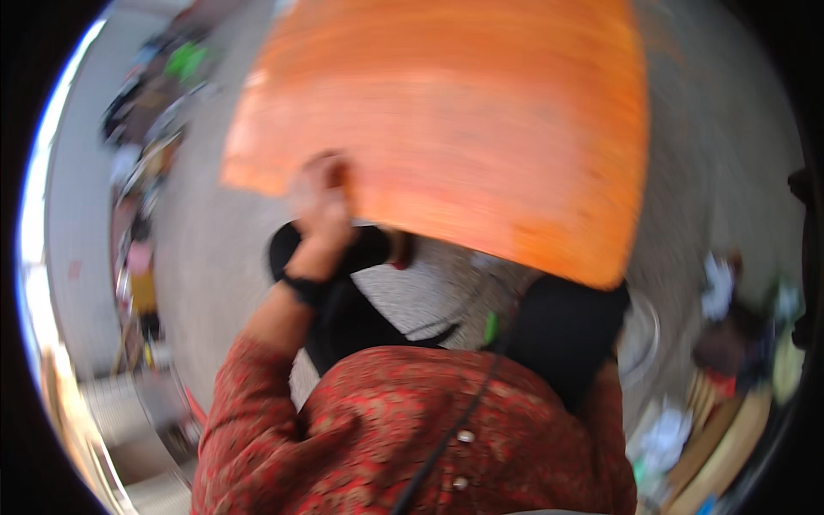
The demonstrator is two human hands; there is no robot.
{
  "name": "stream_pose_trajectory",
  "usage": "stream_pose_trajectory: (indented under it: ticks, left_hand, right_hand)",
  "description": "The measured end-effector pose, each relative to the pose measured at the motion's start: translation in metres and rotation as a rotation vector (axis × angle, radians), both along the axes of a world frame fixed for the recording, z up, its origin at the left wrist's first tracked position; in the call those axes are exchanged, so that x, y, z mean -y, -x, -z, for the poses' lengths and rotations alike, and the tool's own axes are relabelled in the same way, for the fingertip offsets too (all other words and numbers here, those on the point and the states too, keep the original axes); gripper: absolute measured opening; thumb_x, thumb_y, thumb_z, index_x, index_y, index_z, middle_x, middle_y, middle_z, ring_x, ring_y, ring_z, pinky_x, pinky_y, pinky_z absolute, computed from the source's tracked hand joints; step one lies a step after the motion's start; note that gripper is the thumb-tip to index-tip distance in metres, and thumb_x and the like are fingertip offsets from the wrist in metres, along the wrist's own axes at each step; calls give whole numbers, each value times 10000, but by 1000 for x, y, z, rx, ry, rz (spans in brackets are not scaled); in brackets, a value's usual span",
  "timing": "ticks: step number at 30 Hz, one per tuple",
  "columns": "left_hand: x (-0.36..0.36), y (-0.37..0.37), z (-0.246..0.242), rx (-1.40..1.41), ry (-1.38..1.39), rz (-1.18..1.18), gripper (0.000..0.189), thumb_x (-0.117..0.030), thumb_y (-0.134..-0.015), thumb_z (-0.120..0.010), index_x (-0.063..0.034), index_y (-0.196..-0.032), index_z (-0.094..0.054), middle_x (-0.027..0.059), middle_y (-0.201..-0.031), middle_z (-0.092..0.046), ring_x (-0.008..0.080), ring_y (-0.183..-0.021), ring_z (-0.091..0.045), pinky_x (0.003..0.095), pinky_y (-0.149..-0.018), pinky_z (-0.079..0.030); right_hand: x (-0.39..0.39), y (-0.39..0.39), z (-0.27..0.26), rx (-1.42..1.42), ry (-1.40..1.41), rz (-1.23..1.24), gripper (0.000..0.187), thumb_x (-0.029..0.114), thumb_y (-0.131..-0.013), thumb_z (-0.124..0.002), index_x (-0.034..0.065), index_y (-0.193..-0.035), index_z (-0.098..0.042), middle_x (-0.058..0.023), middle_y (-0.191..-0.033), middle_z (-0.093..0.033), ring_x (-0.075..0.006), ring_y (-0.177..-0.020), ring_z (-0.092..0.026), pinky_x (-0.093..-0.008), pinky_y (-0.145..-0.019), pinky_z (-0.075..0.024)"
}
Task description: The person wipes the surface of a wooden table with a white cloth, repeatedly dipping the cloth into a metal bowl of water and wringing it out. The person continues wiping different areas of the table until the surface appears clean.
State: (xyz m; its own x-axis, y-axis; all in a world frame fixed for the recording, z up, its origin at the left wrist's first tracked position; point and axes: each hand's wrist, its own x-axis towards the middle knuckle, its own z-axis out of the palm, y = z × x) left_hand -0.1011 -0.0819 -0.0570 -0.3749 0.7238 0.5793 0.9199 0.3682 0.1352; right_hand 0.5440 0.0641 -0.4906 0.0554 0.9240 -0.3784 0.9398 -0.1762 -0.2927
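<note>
A large orange board or sheet, blurred, spreads across the upper middle of the view, its near edge above my knees. My left hand is raised at the near left part of that edge, overlapping it; blur hides whether the fingers hold it. A dark band circles the left wrist. My right hand is not in view; the right arm goes down beside my right knee. Below the sheet are my dark-clad legs and the red patterned shirt. A dark cord runs over the shirt.
Grey floor surrounds me. A pile of mixed items lies along the wall at the upper left. A round, pale container stands by my right knee. More items and long tan pieces lie at the lower right. A small green object sits between my legs.
</note>
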Motion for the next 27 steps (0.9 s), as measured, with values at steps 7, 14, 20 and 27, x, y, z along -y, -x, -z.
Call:
stream_pose_trajectory:
  ticks: [7,14,20,27]
  left_hand:
    - [-6,15,-1,98,-138,178,541,-392,-1023,-356,75,-1156,-595,214,-1207,-589,330,-1077,-595,416,-946,-507]
    - [-13,6,-7,4,-107,202,504,-288,-1011,-310,89,-1193,-591,212,-1189,-595,332,-1093,-594,418,-988,-508]
    - [-12,2,-8,53,-88,136,500,-297,-996,-325,66,-1216,-590,198,-1208,-595,323,-1130,-568,419,-1007,-464]
    - [-10,5,-9,-16,-53,132,474,-258,-996,-327,72,-1196,-602,186,-1193,-618,324,-1091,-583,408,-967,-474]
  right_hand:
    - [10,-8,-56,227,-89,-67,318,205,-945,-441,126,-1172,-649,-282,-1083,-653,-445,-1035,-625,-501,-911,-504]
    - [-1,-12,-87,-345,-168,960,623,419,-967,-522,-77,-1344,-512,-336,-1270,-576,-412,-1197,-578,-400,-1018,-448]
    - [7,18,-32,-141,-50,387,698,415,-943,-553,80,-1507,-316,-288,-1550,-254,-521,-1398,-275,-522,-1145,-266]
    - [-7,76,-45,156,241,340,552,232,-903,-573,338,-1415,-395,-180,-1567,-175,-520,-1347,-289,-633,-1063,-327]
